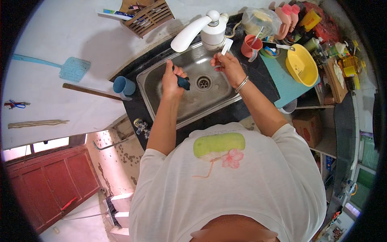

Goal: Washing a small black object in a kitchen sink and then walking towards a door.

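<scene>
Over the left part of a steel sink (193,112), my left hand (172,80) grips a crumpled dark cloth (183,83), with the thumb pointing up. My right hand (231,68) is at the lower end of the white tap lever (227,46), fingers partly curled; whether they grip it or only touch it is unclear. The lever belongs to a white electric faucet (213,33), whose thick spout (189,34) points left over the basin. Between the hands the drain strainer (203,82) shows in the basin floor. No running water can be made out.
On the black counter, a blue mug (124,86) stands left of the sink and a pink cup (251,47) with a toothbrush stands right. Further right are a yellow basin (301,65), a knife (278,46) and several bottles. A slatted wooden holder (149,16) hangs on the wall.
</scene>
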Action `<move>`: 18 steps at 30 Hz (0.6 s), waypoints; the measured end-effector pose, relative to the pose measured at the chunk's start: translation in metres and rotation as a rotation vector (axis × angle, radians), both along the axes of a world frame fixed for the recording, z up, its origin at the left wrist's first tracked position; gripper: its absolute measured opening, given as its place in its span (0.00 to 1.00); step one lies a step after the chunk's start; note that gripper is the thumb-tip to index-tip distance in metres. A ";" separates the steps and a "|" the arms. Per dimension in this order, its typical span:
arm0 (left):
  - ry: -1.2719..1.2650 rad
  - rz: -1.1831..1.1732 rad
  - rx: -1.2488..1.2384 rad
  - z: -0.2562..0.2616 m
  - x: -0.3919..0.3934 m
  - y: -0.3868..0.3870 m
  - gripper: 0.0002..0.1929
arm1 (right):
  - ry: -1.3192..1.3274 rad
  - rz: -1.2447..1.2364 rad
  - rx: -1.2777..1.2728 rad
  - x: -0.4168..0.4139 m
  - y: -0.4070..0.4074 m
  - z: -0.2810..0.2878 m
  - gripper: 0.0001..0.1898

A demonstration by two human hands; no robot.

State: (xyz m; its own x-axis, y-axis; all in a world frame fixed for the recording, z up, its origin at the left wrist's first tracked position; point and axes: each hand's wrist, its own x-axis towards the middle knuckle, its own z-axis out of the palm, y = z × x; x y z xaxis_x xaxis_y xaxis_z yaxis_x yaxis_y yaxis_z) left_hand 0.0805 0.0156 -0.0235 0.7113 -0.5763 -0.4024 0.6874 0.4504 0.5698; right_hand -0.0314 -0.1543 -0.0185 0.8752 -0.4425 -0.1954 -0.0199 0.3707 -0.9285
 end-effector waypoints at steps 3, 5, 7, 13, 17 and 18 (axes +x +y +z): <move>-0.012 0.022 0.003 -0.008 0.005 -0.001 0.22 | -0.018 0.015 -0.020 0.000 0.003 -0.001 0.12; -0.017 0.039 -0.021 -0.013 0.005 0.000 0.22 | 0.014 0.003 0.072 -0.006 0.019 0.005 0.15; -0.021 0.042 -0.049 -0.013 0.002 -0.006 0.22 | 0.098 0.142 -0.028 -0.015 0.032 -0.001 0.16; -0.066 -0.073 -0.004 0.004 -0.027 -0.020 0.24 | -0.025 0.244 -0.010 -0.002 0.056 -0.025 0.17; -0.075 -0.135 -0.018 -0.015 -0.027 -0.006 0.22 | -0.170 0.178 -0.308 0.010 0.064 -0.027 0.12; -0.026 -0.203 -0.093 -0.018 -0.027 -0.001 0.22 | -0.142 0.085 -0.640 0.009 0.069 -0.027 0.14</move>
